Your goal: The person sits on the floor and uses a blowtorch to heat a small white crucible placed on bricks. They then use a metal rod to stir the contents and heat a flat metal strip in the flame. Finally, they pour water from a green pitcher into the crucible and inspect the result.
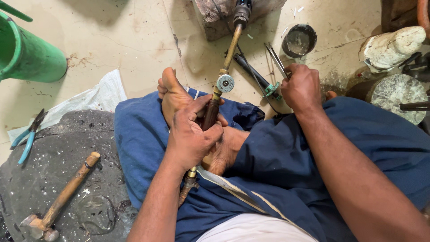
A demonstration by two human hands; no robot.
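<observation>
My left hand [192,134] is closed around the middle of a long brass torch-like tool [230,49] that runs from my lap out over the floor. A round silver knob [225,83] sits on the tool just past my fingers. My bare foot [172,94] rests beside it on blue cloth. My right hand [302,87] is closed on thin metal tongs [275,58] whose two legs point away from me. A dark rod with a green fitting [268,88] lies between both hands.
A green bucket [27,51] stands at far left. Blue-handled pliers [27,136] and a wooden-handled hammer [62,197] lie on a dark mat [53,166]. A small round tin [299,40], white stone lumps [394,45] and a brick block [215,18] sit ahead.
</observation>
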